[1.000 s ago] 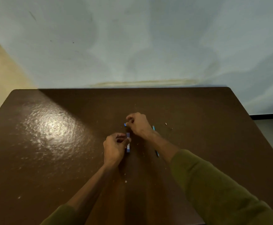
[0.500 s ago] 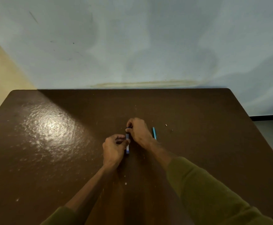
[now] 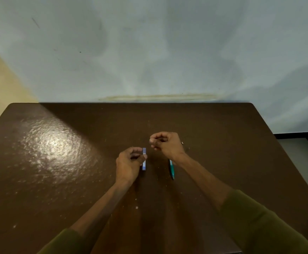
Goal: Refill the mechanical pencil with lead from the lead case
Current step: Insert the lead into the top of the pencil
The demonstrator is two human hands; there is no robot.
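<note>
A dark brown, glossy tabletop [image 3: 58, 180] stands against a pale, stained wall [image 3: 149, 52], with light glaring on its left part. The left hand [image 3: 129, 165] pinches the blue lead case [image 3: 144, 159] upright between thumb and fingers, while the teal pencil [image 3: 171, 169] lies flat just right of it, partly under the right wrist. The right hand [image 3: 167, 144] hovers beyond the case, fingertips [image 3: 152, 141] pinched together; whether they hold a lead I cannot tell.

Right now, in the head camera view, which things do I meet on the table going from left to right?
left hand → blue lead case → right hand → small pale piece
</note>
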